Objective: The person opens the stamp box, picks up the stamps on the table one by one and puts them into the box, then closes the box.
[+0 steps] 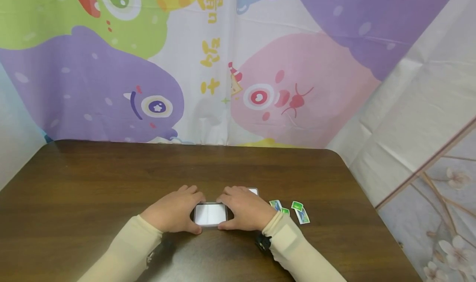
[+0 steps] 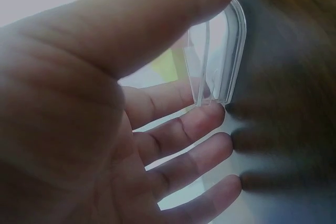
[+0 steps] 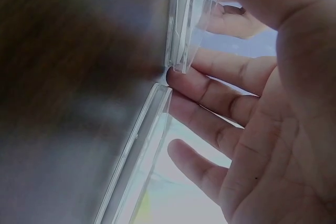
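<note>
Wood-grained tabletop (image 1: pixel 111 170), left hand (image 1: pixel 174 211) and right hand (image 1: pixel 247 209) pinching rectangular case (image 1: pixel 210 214), seemingly clear plastic

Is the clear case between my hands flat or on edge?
The case lies flat: its broad face points up between the left hand and right hand.

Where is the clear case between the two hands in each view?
Head: clear case low, near centre, between the left hand and right hand.
Left wrist: clear case above centre, to the right.
Right wrist: clear case at top centre, above another case.
Shared landmark: the brown tabletop, in every view.
</note>
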`<state>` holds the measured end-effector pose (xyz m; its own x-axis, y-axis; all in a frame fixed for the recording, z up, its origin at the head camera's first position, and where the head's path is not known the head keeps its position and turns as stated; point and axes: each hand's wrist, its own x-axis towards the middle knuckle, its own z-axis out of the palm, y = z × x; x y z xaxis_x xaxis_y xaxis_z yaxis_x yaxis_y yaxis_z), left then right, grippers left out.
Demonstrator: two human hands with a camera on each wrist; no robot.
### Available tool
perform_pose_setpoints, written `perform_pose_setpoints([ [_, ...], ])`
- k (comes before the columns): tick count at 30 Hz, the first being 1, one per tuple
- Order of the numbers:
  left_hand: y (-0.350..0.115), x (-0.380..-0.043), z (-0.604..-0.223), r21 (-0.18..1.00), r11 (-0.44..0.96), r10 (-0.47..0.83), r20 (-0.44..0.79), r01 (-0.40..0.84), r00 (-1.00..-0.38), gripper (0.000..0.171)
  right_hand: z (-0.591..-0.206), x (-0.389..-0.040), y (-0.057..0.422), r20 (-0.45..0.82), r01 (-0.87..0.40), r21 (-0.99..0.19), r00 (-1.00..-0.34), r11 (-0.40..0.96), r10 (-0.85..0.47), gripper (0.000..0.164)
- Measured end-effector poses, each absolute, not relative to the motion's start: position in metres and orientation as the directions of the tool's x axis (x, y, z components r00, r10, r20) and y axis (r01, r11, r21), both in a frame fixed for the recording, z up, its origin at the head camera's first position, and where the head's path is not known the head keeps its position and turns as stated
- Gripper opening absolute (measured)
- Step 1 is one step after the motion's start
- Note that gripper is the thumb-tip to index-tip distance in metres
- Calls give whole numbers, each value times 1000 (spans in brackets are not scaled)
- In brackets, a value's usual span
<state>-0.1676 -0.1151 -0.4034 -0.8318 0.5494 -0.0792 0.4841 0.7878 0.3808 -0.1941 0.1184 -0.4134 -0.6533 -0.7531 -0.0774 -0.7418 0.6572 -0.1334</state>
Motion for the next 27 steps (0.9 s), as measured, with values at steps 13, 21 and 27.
perform_pose_setpoints([
  [13, -115, -168, -405, 370, 794, 546, -85, 482, -834, 61, -411, -194, 119, -48, -747, -126, -653, 653, -756, 59],
  [21, -114, -167, -405, 375, 795, 540, -80, 476, -838, 63, -411, -195, 121, -24, -759, -110, -644, 642, -765, 59],
  [27, -115, -167, -404, 383, 799, 529, -78, 465, -845, 66, -408, -196, 123, 4, -769, -95, -636, 632, -772, 57],
])
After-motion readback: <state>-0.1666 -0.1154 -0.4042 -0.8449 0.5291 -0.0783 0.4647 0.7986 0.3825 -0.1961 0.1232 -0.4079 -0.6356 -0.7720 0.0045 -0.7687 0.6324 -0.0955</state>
